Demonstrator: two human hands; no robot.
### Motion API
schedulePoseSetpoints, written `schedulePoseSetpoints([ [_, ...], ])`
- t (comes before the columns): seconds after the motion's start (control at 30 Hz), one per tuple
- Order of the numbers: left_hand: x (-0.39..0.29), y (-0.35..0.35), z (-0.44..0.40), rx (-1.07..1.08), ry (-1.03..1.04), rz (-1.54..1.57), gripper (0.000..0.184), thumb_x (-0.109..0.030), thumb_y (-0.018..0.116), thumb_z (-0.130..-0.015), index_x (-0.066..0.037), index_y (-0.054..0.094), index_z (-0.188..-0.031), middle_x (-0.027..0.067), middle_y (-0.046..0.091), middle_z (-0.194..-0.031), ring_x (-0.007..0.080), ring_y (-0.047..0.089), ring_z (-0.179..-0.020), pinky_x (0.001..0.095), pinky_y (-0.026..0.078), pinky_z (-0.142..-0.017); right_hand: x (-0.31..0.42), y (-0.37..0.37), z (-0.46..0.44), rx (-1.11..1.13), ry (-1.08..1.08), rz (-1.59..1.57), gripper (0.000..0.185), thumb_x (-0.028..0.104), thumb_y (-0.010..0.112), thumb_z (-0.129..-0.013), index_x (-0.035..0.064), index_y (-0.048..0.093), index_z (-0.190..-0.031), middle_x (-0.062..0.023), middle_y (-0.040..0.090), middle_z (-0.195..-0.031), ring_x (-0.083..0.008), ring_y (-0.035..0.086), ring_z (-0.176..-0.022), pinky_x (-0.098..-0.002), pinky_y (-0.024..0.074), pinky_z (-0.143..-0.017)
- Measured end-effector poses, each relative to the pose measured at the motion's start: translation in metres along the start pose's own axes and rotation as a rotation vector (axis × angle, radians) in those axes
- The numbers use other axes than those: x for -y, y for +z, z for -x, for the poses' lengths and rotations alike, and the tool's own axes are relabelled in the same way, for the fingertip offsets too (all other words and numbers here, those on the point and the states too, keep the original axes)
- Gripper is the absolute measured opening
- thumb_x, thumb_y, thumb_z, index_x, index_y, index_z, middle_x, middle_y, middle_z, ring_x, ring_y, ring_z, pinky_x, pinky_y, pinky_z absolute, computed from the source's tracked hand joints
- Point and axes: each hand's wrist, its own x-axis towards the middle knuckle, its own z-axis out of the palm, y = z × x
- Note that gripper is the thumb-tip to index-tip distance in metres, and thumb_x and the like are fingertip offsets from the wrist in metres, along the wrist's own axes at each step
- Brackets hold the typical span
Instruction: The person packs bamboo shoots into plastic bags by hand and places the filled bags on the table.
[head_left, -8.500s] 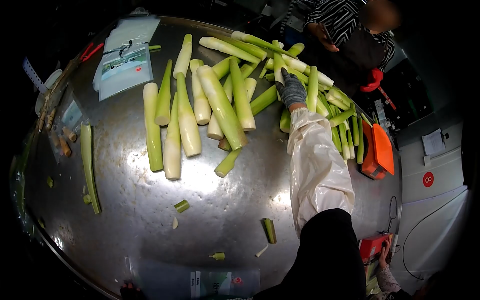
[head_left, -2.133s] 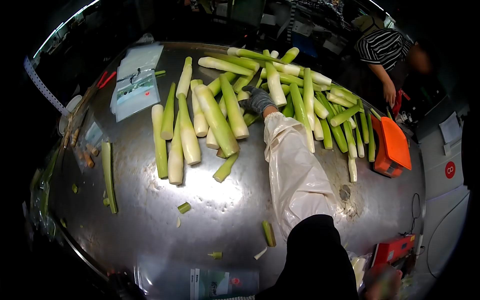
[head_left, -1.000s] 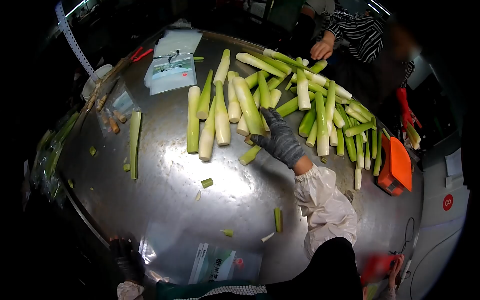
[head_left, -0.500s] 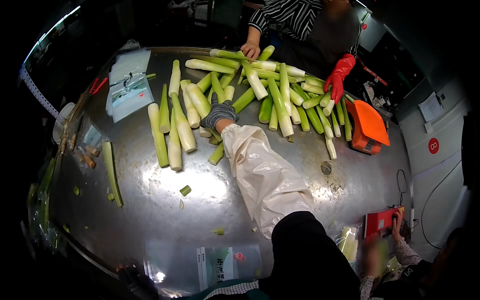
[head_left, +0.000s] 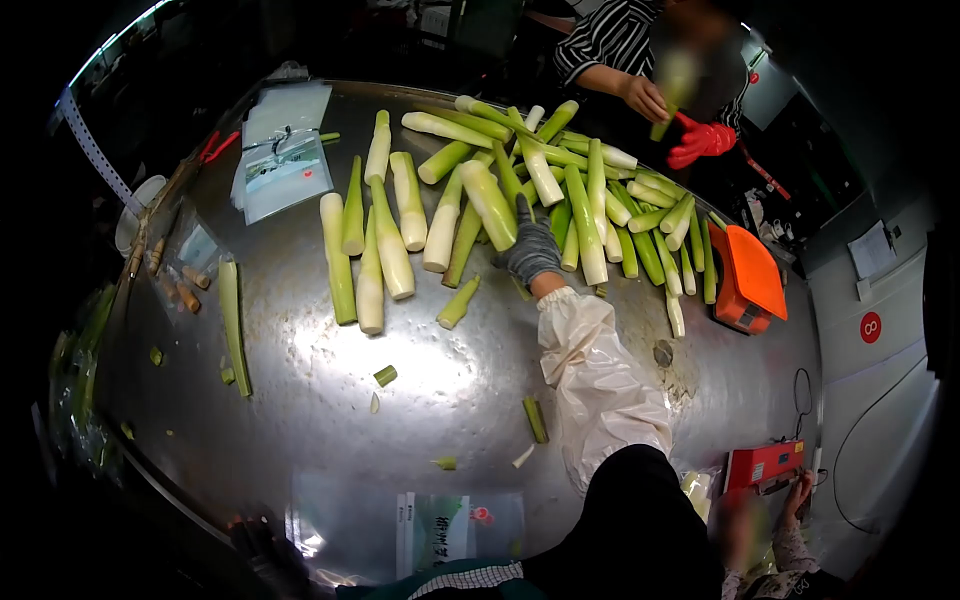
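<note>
Stalks (head_left: pixel 393 262) (perhaps over thirty), one right hand (head_left: pixel 533 252)

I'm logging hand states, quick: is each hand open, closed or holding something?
Left hand: too dark to tell.
Right hand: against a thick stalk; grip can't be told.

Long tapering stalks (head_left: pixel 391 248) shade from creamy white to green. The right hand (head_left: pixel 533 252) wears a grey knitted glove (head_left: pixel 538 260) and glossy off-white plastic sleeve (head_left: pixel 598 375). A co-worker's cloth sleeve (head_left: pixel 603 48) is striped black and white, one rubber glove (head_left: pixel 700 143) red.
</note>
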Motion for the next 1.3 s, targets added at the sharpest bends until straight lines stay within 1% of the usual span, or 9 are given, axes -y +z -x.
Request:
schedulePoseSetpoints([
  [0.2,-0.007,-0.010,-0.011,0.048,0.022,-0.044,0.036,-0.020,0.044,-0.080,0.000,0.047,-0.109,0.0208,0.045,-0.108,0.0394,0.040,-0.102,0.0500,0.032,-0.089,-0.071,-0.029,-0.006,-0.301,0.267,0.021,0.109,0.023,0.077,-0.047,0.0136,0.013,-0.135,-0.0286,0.035,-0.122,-0.0361,0.044,-0.107,-0.0353,0.0371,-0.092],
  [0.23,-0.007,0.001,-0.007,0.048,0.020,-0.044,0.036,-0.020,0.044,-0.080,0.000,0.047,-0.109,0.0208,0.045,-0.108,0.0394,0.040,-0.102,0.0500,0.032,-0.089,-0.095,-0.032,-0.018,-0.323,0.269,0.051,0.110,0.033,0.078,-0.049,0.0236,0.012,-0.136,-0.0313,0.024,-0.129,-0.0372,0.044,-0.110,-0.0360,0.0377,-0.091],
  [0.3,-0.006,0.029,0.009,-0.169,-0.289,0.411,0.045,-0.028,0.039,-0.088,0.004,0.039,-0.120,0.0233,0.031,-0.129,0.0361,0.024,-0.124,0.0418,0.025,-0.099,-0.115,-0.056,-0.032,-0.286,0.425,0.075,0.107,0.034,0.077,-0.051,0.0233,0.013,-0.136,-0.0265,0.028,-0.130,-0.0322,0.045,-0.111,-0.0359,0.0390,-0.091],
  [0.37,-0.007,0.016,0.007,-0.070,-0.274,0.265,0.042,-0.022,0.038,-0.086,0.005,0.037,-0.119,0.0244,0.030,-0.128,0.0385,0.024,-0.123,0.0441,0.023,-0.100,-0.123,-0.070,-0.038,-0.303,0.502,0.079,0.101,0.033,0.075,-0.054,0.0216,0.017,-0.135,-0.0252,0.031,-0.129,-0.0325,0.043,-0.113,-0.0363,0.0377,-0.092],
  [0.67,-0.014,-0.003,-0.008,-0.009,-0.252,0.241,0.041,-0.009,0.047,-0.074,0.003,0.040,-0.113,0.0255,0.037,-0.119,0.0428,0.032,-0.113,0.0478,0.026,-0.096,-0.202,-0.063,-0.085,-0.380,0.392,0.109,0.090,0.038,0.071,-0.058,0.0064,0.028,-0.130,-0.0240,0.050,-0.112,-0.0340,0.051,-0.101,-0.0370,0.0403,-0.086],
  [0.83,-0.011,0.001,-0.008,-0.068,-0.234,0.232,0.037,-0.019,0.042,-0.082,0.004,0.043,-0.111,0.0251,0.038,-0.121,0.0421,0.032,-0.116,0.0470,0.026,-0.096,-0.127,-0.039,-0.051,-0.704,-0.073,0.312,0.066,0.027,0.067,-0.065,0.0034,0.041,-0.122,-0.0236,0.045,-0.117,-0.0357,0.040,-0.111,-0.0382,0.0341,-0.093],
  [1.0,-0.004,0.008,-0.002,-0.090,-0.206,0.231,0.038,-0.016,0.045,-0.081,0.003,0.041,-0.113,0.0249,0.035,-0.124,0.0422,0.031,-0.117,0.0468,0.027,-0.096,-0.012,0.019,-0.032,-0.598,-0.552,0.121,0.060,0.023,0.068,-0.064,0.0041,0.045,-0.117,-0.0267,0.028,-0.128,-0.0409,0.037,-0.111,-0.0420,0.0315,-0.094],
  [1.17,-0.003,0.010,-0.003,-0.162,-0.174,0.159,0.042,-0.013,0.046,-0.074,0.003,0.042,-0.112,0.0248,0.040,-0.118,0.0434,0.034,-0.113,0.0495,0.027,-0.095,0.101,0.061,-0.027,-0.424,-0.614,0.019,0.069,0.038,0.064,-0.067,0.0091,0.039,-0.124,-0.0262,0.025,-0.131,-0.0429,0.028,-0.117,-0.0448,0.0226,-0.099],
  [1.3,-0.001,0.014,-0.002,-0.096,-0.212,0.200,0.044,-0.013,0.046,-0.073,0.004,0.039,-0.113,0.0255,0.039,-0.118,0.0444,0.034,-0.113,0.0512,0.026,-0.095,0.170,0.080,-0.042,-0.062,-0.261,0.162,0.085,0.047,0.063,-0.065,0.0152,0.023,-0.133,-0.0274,0.017,-0.134,-0.0438,0.021,-0.123,-0.0480,0.0204,-0.100],
])
